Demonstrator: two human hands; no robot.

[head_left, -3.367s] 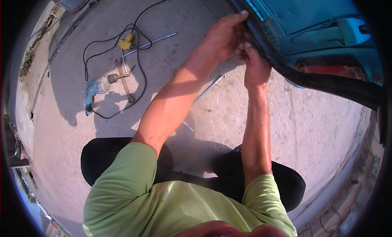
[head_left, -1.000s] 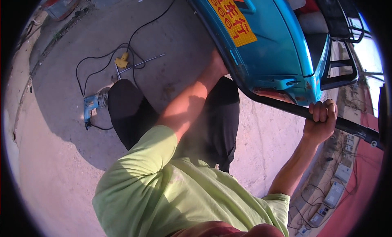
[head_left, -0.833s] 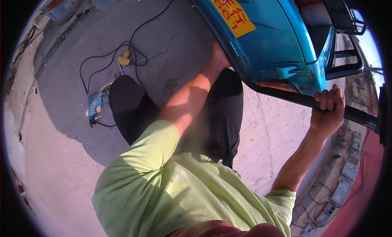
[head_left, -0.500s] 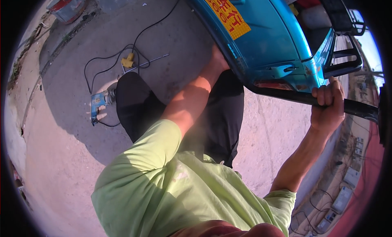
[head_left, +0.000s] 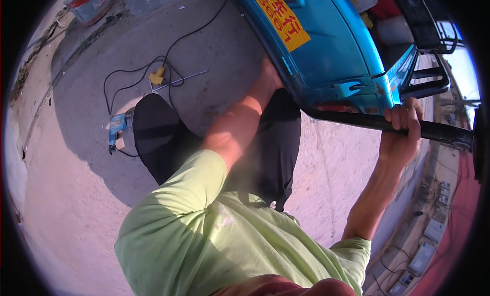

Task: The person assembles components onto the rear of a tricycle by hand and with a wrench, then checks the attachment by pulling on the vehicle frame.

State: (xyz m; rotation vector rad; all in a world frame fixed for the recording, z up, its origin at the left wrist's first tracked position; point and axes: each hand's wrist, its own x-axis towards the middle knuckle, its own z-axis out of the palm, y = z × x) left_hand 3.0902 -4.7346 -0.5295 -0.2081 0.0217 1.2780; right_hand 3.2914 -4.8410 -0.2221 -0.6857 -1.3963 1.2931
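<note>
Right hand [head_left: 403,123] wraps the black bar [head_left: 444,133] edging the blue vehicle body [head_left: 332,46]; left hand [head_left: 271,75] partly hidden, grip unclear. Bar looks stiff, weighty, slick — best held where it clears the body.

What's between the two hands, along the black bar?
Between the left hand and right hand, the head view shows a bent stretch of black bar bordering the blue panel.
</note>
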